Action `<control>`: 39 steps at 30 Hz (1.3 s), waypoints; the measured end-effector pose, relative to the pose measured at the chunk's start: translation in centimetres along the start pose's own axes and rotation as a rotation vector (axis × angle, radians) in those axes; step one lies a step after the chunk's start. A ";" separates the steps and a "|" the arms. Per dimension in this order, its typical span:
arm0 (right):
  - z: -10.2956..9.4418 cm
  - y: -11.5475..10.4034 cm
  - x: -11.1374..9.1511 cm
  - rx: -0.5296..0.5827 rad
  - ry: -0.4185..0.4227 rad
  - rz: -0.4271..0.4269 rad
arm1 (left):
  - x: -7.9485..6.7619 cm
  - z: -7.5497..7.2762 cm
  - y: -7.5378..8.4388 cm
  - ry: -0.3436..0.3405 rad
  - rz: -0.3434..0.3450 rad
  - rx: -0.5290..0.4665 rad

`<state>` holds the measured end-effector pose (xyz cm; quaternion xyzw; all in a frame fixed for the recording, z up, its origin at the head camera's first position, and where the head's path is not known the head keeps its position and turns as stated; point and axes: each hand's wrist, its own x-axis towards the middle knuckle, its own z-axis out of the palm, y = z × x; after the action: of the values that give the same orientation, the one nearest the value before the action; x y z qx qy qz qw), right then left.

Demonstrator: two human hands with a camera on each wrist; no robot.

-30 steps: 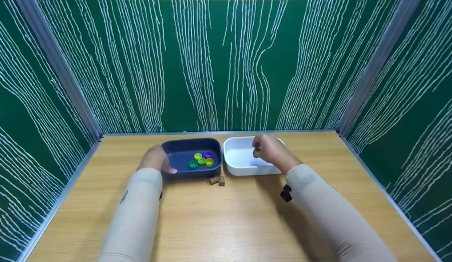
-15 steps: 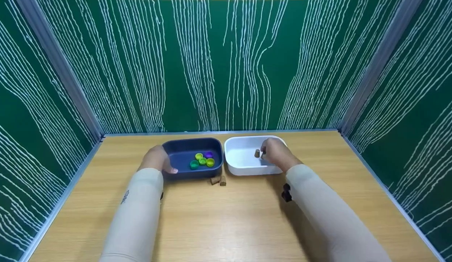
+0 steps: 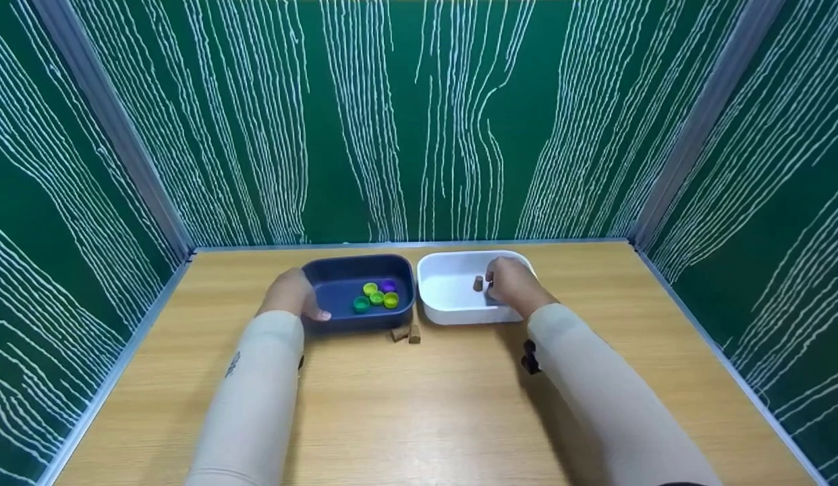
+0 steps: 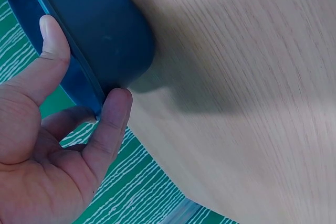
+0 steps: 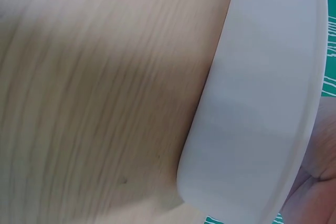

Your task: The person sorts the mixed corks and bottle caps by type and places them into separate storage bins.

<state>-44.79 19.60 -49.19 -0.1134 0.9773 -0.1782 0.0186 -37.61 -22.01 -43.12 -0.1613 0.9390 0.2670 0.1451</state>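
Observation:
My left hand (image 3: 285,294) grips the left end of a dark blue plastic bin (image 3: 331,329). In the left wrist view the thumb (image 4: 54,40) lies over the rim, with fingertips against the outer corner. Inside the bin are several small bottle caps (image 3: 377,298), green, yellow and purple. My right hand (image 3: 515,282) reaches over the right side of a white bin (image 3: 459,316) with bent fingers. Just left of its fingertips a small brown cork (image 3: 478,283) stands upright on the bin floor. I cannot tell whether those fingers hold anything; the right wrist view mostly shows the bin's outer wall.
Two more corks, one lying (image 3: 399,333) and one beside it (image 3: 414,334), are on the wooden table (image 3: 405,412) in front of the bins. The bins stand side by side near the back edge. Green walls with white streaks (image 3: 405,135) enclose the table.
The right hand has moved slightly right inside the white bin, and a cork now shows standing there beside its fingers. The left hand keeps its place on the dark bin.

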 end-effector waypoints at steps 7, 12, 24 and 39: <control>0.0 0.1 -0.1 -0.001 0.029 -0.022 | -0.6 -0.4 0.2 -0.019 0.024 0.069; -0.5 -0.6 -0.3 0.023 -0.016 0.055 | -0.1 -0.4 0.1 -0.023 0.022 0.086; -1.3 -5.2 -2.3 0.035 0.013 -0.010 | -0.2 -0.1 0.1 -0.021 0.005 0.035; 0.7 -12.2 -6.3 0.030 0.109 -0.319 | 0.1 0.1 0.1 0.000 -0.019 0.039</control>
<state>-35.95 9.69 -45.57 -0.2568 0.9437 -0.1995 -0.0613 -37.77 -21.88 -43.15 -0.1674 0.9424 0.2472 0.1508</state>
